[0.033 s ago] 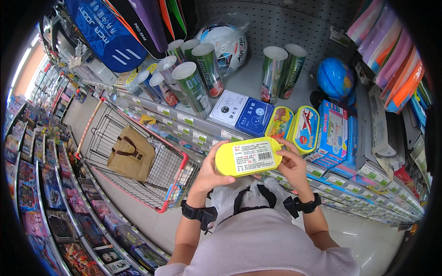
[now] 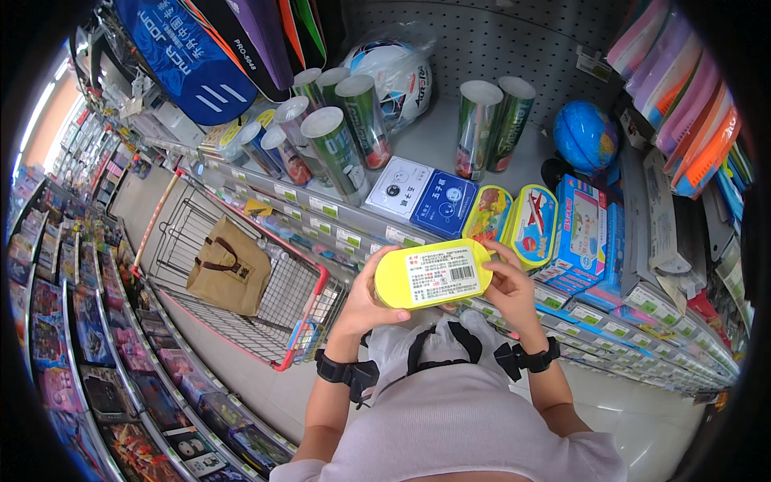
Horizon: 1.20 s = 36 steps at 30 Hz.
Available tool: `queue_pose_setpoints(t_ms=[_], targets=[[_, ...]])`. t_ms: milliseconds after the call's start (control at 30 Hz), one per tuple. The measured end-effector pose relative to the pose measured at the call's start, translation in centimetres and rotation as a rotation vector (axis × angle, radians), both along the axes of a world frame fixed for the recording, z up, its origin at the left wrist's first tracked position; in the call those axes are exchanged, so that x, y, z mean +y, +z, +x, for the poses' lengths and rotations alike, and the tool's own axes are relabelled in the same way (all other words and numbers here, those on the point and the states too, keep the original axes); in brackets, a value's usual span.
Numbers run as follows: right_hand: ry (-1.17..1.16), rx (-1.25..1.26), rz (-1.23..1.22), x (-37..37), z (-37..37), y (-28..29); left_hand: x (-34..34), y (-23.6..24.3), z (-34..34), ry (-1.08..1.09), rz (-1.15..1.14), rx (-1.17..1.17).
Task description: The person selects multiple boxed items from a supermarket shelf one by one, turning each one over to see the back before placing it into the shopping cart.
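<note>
A yellow case with rounded ends (image 2: 434,277) is held up in front of me, its white label with a barcode facing me. My left hand (image 2: 361,299) grips its left end, the thumb along the lower edge. At the other end, the fingers of my right hand (image 2: 512,293) are bent round the rim. Just beyond it on the shelf lie two similar yellow cases, one with a colourful picture (image 2: 487,213) and one with a red airplane (image 2: 532,225). Beside them sit a white box (image 2: 399,186) and a blue box (image 2: 443,201).
Clear-lidded tubes (image 2: 333,145), a wrapped ball (image 2: 389,76) and a blue globe (image 2: 585,135) stand on the grey shelf (image 2: 438,120). Racket bags (image 2: 189,60) hang above. A shopping cart (image 2: 309,321) holding a brown bag (image 2: 229,269) is at my left, before a magazine-like display rack (image 2: 152,361).
</note>
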State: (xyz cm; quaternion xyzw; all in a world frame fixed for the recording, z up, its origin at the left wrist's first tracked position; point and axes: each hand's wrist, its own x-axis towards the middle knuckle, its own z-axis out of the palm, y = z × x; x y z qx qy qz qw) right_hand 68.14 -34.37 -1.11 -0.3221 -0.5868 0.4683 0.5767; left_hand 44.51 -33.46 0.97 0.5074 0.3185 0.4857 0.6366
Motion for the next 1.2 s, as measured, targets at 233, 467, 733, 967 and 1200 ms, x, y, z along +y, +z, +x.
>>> queue_pose_setpoints(t_ms=[233, 467, 733, 967, 1200], targets=[[0.014, 0.007, -0.002, -0.1, -0.3, -0.2, -0.5, -0.2, -0.5, 0.005, 0.049, 0.025], [0.016, 0.028, 0.009, -0.3, -0.1, -0.3, -0.8, -0.6, -0.3, -0.011, 0.061, -0.033], [0.017, 0.027, 0.008, -0.4, 0.0, 0.2, -0.8, -1.4, -0.6, -0.018, 0.027, -0.038], [-0.018, 0.016, 0.012, -0.2, 0.0, 0.3, -0.9, -1.1, -0.3, -0.048, -0.026, -0.042], [-0.054, -0.051, 0.012, -0.2, 0.4, 0.1, -0.7, -1.9, -0.3, -0.077, -0.036, 0.001]])
